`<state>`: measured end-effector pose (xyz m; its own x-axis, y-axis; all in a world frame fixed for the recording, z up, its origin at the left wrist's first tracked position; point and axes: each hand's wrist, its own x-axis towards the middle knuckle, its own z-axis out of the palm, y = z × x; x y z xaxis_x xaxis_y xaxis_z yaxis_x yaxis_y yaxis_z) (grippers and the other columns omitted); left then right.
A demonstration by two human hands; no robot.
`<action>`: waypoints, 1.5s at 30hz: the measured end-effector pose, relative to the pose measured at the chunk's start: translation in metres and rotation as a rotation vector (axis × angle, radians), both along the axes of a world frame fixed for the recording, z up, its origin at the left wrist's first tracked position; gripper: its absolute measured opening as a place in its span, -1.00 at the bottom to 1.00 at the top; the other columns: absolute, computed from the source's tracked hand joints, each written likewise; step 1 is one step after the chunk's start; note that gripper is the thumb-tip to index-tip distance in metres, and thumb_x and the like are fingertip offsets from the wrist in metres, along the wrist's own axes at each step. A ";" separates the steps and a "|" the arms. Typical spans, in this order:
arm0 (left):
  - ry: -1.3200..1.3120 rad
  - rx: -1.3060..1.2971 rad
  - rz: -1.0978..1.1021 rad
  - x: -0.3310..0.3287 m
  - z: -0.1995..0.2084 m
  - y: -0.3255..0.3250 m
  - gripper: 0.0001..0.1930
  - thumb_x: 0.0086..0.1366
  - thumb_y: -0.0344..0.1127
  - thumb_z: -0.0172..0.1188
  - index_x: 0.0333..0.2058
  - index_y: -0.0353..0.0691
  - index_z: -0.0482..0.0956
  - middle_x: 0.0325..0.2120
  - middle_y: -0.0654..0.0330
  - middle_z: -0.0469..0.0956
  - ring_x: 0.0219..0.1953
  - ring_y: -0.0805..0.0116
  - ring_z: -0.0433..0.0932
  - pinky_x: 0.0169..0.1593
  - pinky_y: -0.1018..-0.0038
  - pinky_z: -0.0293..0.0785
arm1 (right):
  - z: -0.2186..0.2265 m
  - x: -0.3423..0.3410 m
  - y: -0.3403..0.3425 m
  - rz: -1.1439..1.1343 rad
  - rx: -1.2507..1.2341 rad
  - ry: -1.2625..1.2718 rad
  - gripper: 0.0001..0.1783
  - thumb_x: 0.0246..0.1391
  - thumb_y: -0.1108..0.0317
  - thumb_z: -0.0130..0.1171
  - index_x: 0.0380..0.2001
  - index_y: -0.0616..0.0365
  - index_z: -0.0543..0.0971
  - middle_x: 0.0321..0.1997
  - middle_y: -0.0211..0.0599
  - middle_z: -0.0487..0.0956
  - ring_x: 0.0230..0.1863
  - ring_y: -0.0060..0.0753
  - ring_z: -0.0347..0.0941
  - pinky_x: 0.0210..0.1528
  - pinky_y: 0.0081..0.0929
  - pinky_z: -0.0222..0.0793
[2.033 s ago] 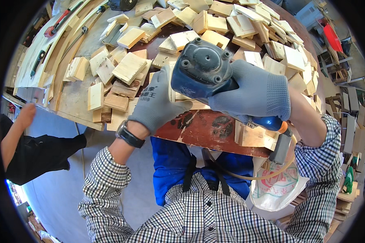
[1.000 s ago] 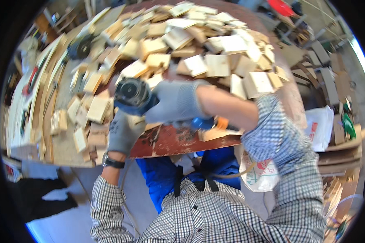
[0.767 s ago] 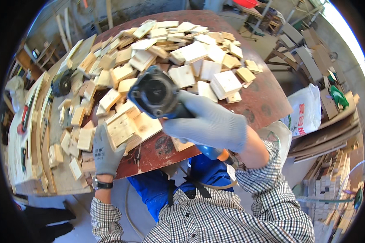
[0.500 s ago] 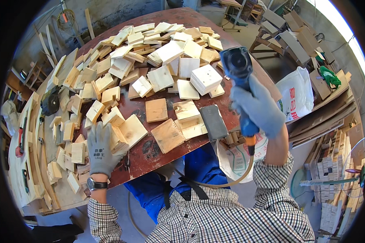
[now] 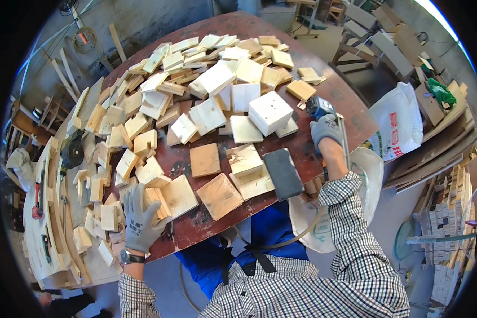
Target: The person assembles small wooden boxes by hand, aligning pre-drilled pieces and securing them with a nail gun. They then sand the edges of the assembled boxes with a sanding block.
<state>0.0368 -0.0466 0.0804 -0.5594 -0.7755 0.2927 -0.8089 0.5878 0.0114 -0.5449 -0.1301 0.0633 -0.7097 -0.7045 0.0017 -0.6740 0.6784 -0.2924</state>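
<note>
My right hand (image 5: 326,131), in a grey glove, is closed around a blue and black pneumatic nail gun (image 5: 320,107), held low at the table's right edge. A tan air hose (image 5: 310,225) hangs below it and loops across my lap. My left hand (image 5: 140,220), gloved too, has its fingers apart beside a small stack of wood pieces (image 5: 157,199), the thumb close to them. Between my hands lie a square wood piece (image 5: 220,196), another brown square (image 5: 204,160), a dark grey block (image 5: 283,173) and a neat stack of pale square boards (image 5: 271,113).
A heap of wood offcuts (image 5: 217,77) covers the far part of the red table (image 5: 191,230). On the left are a black tape measure (image 5: 72,150) and a red-handled tool (image 5: 37,201). White sacks (image 5: 400,119) and stacked boards (image 5: 434,138) stand on the right.
My right hand has lowered the nail gun from raised to the table's right edge, farther from me. My left hand's thumb and fingers have spread beside the wood stack.
</note>
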 end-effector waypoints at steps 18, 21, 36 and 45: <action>0.385 0.052 0.272 -0.063 0.020 0.106 0.19 -0.10 -0.16 0.72 0.47 -0.30 0.20 0.34 -0.17 0.34 0.36 -0.21 0.35 0.38 -0.09 0.35 | 0.037 0.087 0.101 0.643 -0.388 0.237 -0.36 0.23 0.00 0.30 0.28 0.10 0.54 0.17 -0.07 0.58 0.14 0.10 0.51 0.18 0.02 0.44; 0.217 0.149 0.218 -0.065 -0.009 0.123 0.22 -0.05 -0.08 0.67 0.50 -0.33 0.13 0.37 -0.20 0.31 0.37 -0.24 0.33 0.44 -0.07 0.26 | 0.015 0.115 0.133 0.663 -0.031 0.212 -0.15 0.19 -0.14 0.33 0.41 0.07 0.40 0.19 0.04 0.53 0.16 0.15 0.52 0.14 0.11 0.47; 0.353 0.309 0.284 -0.052 -0.014 0.120 0.18 -0.12 -0.24 0.69 0.47 -0.30 0.20 0.31 -0.11 0.33 0.37 -0.16 0.33 0.44 0.03 0.34 | 0.009 0.108 0.133 0.559 -0.006 -0.220 0.04 0.08 -0.04 0.42 0.52 0.16 0.24 0.21 0.25 0.56 0.20 0.21 0.58 0.23 0.00 0.49; 1.323 0.412 0.258 -0.062 -0.001 0.141 0.27 -0.16 -0.06 0.78 0.45 -0.31 0.16 0.28 0.08 0.43 0.30 0.22 0.48 0.40 0.18 0.42 | 0.036 0.111 0.142 0.462 -0.588 -0.776 -0.18 0.34 0.32 0.23 0.55 0.32 0.17 0.20 0.01 0.57 0.01 -0.31 0.64 -0.02 -0.44 0.64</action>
<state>-0.0249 0.0944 0.0792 0.1158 -0.9701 0.2131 -0.1476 0.1954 0.9696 -0.4339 0.0115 0.0993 -0.3284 -0.9401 0.0915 -0.3193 0.0193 -0.9475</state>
